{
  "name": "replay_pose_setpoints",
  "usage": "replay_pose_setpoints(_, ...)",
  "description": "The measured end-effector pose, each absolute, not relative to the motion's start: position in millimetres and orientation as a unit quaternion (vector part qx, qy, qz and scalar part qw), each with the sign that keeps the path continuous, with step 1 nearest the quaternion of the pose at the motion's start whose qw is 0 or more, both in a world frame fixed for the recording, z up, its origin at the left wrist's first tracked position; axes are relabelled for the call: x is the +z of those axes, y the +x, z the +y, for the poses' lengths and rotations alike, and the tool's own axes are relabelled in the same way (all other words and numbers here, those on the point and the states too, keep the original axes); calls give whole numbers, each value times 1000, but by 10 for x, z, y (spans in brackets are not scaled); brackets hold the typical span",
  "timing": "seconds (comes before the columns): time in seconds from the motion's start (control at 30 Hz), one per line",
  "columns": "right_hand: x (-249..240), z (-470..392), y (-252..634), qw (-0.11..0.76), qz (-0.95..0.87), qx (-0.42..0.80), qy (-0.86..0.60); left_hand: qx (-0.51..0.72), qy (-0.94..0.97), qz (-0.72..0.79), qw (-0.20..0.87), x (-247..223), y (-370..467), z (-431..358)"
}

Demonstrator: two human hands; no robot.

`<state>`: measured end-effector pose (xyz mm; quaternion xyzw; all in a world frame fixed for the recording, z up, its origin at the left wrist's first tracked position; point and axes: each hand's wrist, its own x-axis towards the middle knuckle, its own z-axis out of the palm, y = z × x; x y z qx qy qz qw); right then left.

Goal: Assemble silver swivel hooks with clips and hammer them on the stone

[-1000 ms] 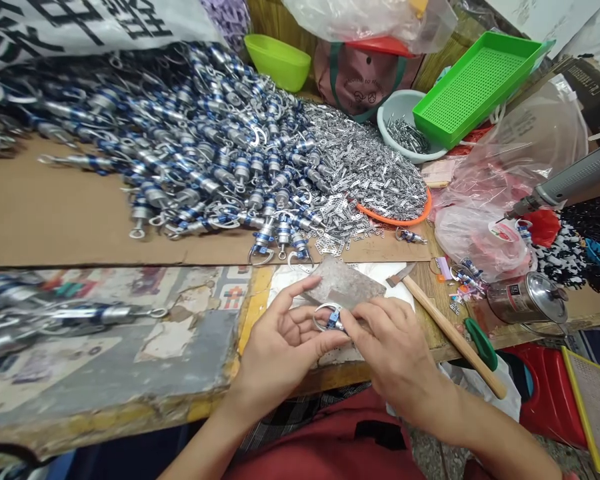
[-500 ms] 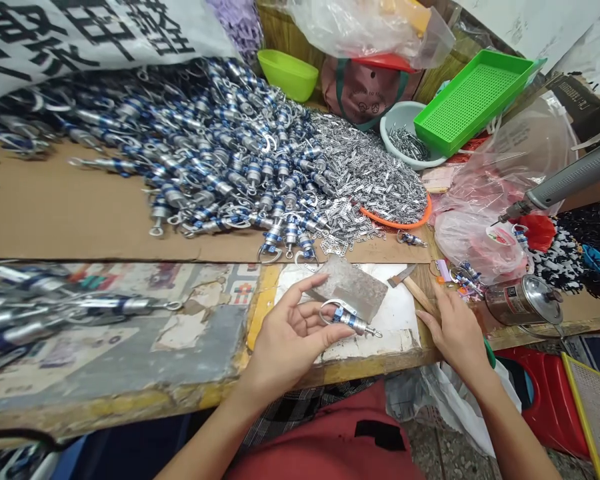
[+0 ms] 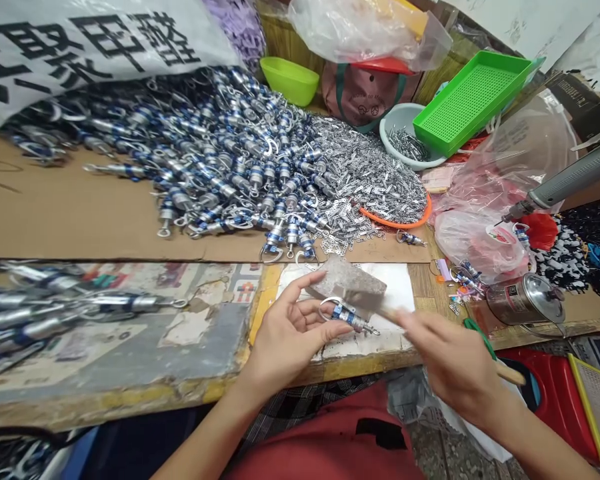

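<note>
My left hand (image 3: 285, 330) is closed on a small silver and blue metal fitting (image 3: 344, 313), with thumb and fingers at its sides and a curved silver hook on top. It holds the fitting against a grey metal block (image 3: 347, 275) on the white sheet (image 3: 397, 283). My right hand (image 3: 450, 353) is wrapped round the wooden handle of a hammer (image 3: 511, 375). The hammer's head is blurred, just over or beside the fitting; contact cannot be made out. Green-handled scissors (image 3: 473, 325) show partly behind my right hand.
A large heap of similar fittings (image 3: 240, 160) covers the cardboard behind. Small flat metal plates (image 3: 380, 180) spill from an orange-rimmed tray. More fittings (image 3: 115, 301) lie to the left. At right stand a metal cup (image 3: 513, 300) and a hanging power screwdriver (image 3: 555, 187).
My right hand has picked the hammer up off the bench and swung it left over the block. My left hand keeps the fitting in nearly the same place.
</note>
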<state>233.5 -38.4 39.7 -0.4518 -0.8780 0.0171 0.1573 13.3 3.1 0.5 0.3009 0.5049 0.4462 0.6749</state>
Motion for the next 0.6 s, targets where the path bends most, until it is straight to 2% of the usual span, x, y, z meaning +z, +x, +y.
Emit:
replay_pose_setpoints(0.07,374,-387,2326,114,-883,22,-454,446,304,503,675,0,128,37)
replay_pose_setpoints(0.17,333,-402,2312,154,-880,17,-449,445,305,501,676,-22,136,41)
replay_pose_setpoints(0.3,256,-377,2335,158,-852,91,-490,444,306,501,677,-30,164,15)
replay_pose_setpoints(0.4,137,-295,2497,225,-803,117,-539,460,323,514,648,-33,74,-25)
replay_pose_setpoints(0.5,-24,-205,2801,228,-734,106,-631,553,329,566,515,-85,-261,-51)
replay_pose_setpoints(0.6,-177,-153,3092,154,-693,78,-700,567,338,696,283,-188,-796,-78)
